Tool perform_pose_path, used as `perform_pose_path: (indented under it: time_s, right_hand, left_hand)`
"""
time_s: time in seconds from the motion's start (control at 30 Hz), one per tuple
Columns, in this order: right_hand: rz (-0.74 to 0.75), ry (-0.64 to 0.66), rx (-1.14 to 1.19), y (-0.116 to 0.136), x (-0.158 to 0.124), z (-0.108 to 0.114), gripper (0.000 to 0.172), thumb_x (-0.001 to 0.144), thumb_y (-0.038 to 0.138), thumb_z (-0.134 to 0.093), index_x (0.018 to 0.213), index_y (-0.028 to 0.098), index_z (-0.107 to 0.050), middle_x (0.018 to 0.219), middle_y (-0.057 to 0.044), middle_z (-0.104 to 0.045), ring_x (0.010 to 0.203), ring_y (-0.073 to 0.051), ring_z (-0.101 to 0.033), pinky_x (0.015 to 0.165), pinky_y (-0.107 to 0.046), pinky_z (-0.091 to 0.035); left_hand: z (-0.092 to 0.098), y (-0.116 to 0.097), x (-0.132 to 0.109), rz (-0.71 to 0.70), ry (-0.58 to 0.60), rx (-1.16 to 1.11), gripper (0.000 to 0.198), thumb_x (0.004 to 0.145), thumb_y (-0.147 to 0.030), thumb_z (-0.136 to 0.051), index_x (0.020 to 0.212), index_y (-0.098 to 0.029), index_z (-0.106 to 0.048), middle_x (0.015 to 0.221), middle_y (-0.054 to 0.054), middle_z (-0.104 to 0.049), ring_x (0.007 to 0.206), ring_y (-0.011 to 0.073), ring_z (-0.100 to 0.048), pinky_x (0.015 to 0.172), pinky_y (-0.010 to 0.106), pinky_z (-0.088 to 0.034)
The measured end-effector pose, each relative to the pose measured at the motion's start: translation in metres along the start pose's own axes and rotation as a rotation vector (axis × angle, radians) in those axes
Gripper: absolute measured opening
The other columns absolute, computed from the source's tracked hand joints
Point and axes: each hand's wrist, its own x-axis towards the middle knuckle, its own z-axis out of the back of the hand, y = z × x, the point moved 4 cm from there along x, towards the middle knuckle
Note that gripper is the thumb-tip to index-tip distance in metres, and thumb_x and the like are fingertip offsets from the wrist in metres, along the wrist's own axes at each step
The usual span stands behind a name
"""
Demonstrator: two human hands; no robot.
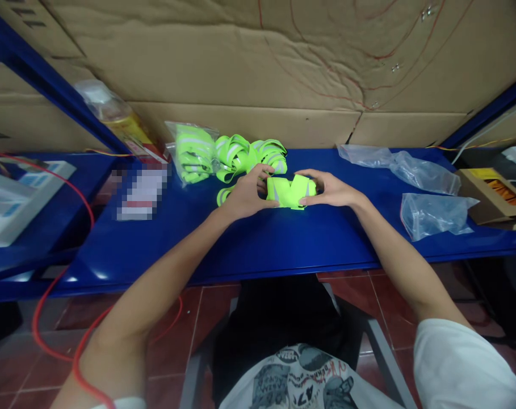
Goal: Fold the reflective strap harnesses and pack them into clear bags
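Observation:
Between my two hands is a folded neon-yellow reflective strap [289, 192] with grey stripes, just above the blue table. My left hand [251, 193] grips its left end, thumb in front and fingers behind. On the right end, my right hand [330, 188] pinches it the same way. Behind my left hand lie loose coils of the same strap [232, 153], partly hidden by the hand. A clear plastic bag [193, 153] beside them holds more of the folded strap.
Clear plastic bags [432, 216] lie on the right of the blue table [292, 244], near an open cardboard box [491, 199]. A bottle [117, 119] stands at the back left. A red hose [40, 307] hangs at the left. Cardboard [223, 68] lines the back.

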Motion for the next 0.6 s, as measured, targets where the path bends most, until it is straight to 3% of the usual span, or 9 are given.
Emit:
perform_pose_path:
  time_s: [0.17,0.3,0.47,0.6]
  right_hand:
    - [0.055,-0.004,0.046,-0.002,0.002,-0.002,0.073,0.067,0.04,-0.101,0.133,0.023,-0.073,0.12,-0.006,-0.081,0.106,-0.027,-0.076,0.1,-0.05,-0.064]
    - [0.061,-0.031,0.095,-0.004,0.003,-0.002,0.075,0.064,0.036,-0.102,0.132,0.022,-0.074,0.121,-0.006,-0.081,0.107,-0.027,-0.075,0.103,-0.05,-0.063]
    - [0.008,-0.13,0.29,-0.003,0.006,-0.007,0.077,0.06,0.038,-0.104,0.128,0.02,-0.073,0.118,-0.006,-0.081,0.108,-0.025,-0.074,0.103,-0.044,-0.062]
    - [0.038,-0.231,0.408,0.001,0.008,-0.017,0.081,0.053,0.041,-0.106,0.124,0.023,-0.07,0.119,-0.005,-0.079,0.106,-0.024,-0.073,0.1,-0.041,-0.062]
  left_hand:
    - [-0.002,0.006,0.001,-0.06,0.007,0.108,0.072,0.062,-0.042,-0.104,0.124,-0.02,-0.076,0.119,0.012,-0.076,0.1,0.0266,-0.074,0.098,0.049,-0.064]
    - [-0.006,0.006,0.0,-0.045,0.004,-0.106,0.07,0.063,-0.038,-0.102,0.124,-0.019,-0.074,0.128,0.012,-0.072,0.103,0.026,-0.077,0.097,0.046,-0.066]
    - [-0.004,0.004,0.004,0.119,-0.104,-0.419,0.086,0.056,-0.03,-0.105,0.133,-0.019,-0.07,0.127,0.011,-0.076,0.1,0.022,-0.08,0.096,0.039,-0.067]
    - [-0.007,0.007,0.008,0.226,-0.135,-0.618,0.083,0.057,-0.042,-0.107,0.128,-0.016,-0.073,0.114,0.011,-0.082,0.103,0.023,-0.079,0.096,0.037,-0.066]
